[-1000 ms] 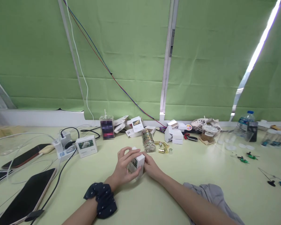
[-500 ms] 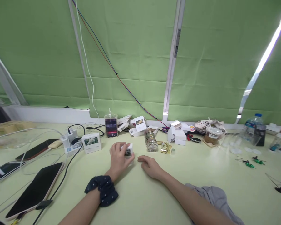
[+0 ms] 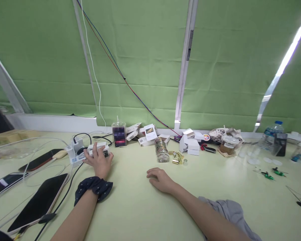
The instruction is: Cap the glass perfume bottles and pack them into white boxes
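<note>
My left hand, with a dark dotted scrunchie at the wrist, grips a small white box with a dark picture on its face. The fingers are spread over the box and hide most of it. Right behind it is a larger white box, partly covered by the hand; I cannot tell if the two touch. My right hand rests on the table with loosely bent fingers and nothing visible in it. Beyond it lies a clear jar, with gold metal pieces beside it.
A white power strip with cables is just left of my left hand. Several phones and a tablet lie farther left. Toward the wall are opened white boxes, a cup and a drink cup. Green-handled pieces lie at right.
My left hand has moved left with the small white box, from the middle of the table to the larger white box by the power strip. My right hand has stayed in place.
</note>
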Demonstrator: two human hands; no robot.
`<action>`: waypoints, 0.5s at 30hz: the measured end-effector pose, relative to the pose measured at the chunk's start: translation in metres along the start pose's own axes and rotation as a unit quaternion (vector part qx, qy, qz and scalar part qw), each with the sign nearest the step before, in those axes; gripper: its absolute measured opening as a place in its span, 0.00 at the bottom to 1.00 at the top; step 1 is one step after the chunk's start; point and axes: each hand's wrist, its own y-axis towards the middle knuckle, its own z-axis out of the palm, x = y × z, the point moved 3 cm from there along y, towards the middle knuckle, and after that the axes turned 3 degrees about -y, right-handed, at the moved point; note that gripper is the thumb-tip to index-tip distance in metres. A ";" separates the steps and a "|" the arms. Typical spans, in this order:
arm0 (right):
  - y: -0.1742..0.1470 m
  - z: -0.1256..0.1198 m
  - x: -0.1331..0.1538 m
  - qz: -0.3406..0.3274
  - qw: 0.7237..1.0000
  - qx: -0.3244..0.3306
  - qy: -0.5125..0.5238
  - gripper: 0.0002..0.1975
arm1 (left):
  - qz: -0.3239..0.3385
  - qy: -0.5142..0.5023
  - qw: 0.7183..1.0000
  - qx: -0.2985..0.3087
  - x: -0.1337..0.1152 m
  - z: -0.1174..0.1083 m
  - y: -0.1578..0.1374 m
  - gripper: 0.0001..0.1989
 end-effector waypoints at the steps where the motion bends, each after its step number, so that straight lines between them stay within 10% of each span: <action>1: 0.000 0.000 0.000 0.000 1.000 0.001 -0.002 0.13 | -0.005 -0.003 1.000 0.003 0.001 0.001 0.001 0.22; 9: 0.000 0.000 0.001 -0.006 1.000 0.005 -0.016 0.13 | -0.062 0.001 0.998 0.010 -0.005 -0.003 0.000 0.26; 15: 0.001 0.001 0.002 -0.017 0.999 0.007 -0.027 0.14 | 0.057 -0.010 0.998 0.034 -0.015 0.001 -0.005 0.25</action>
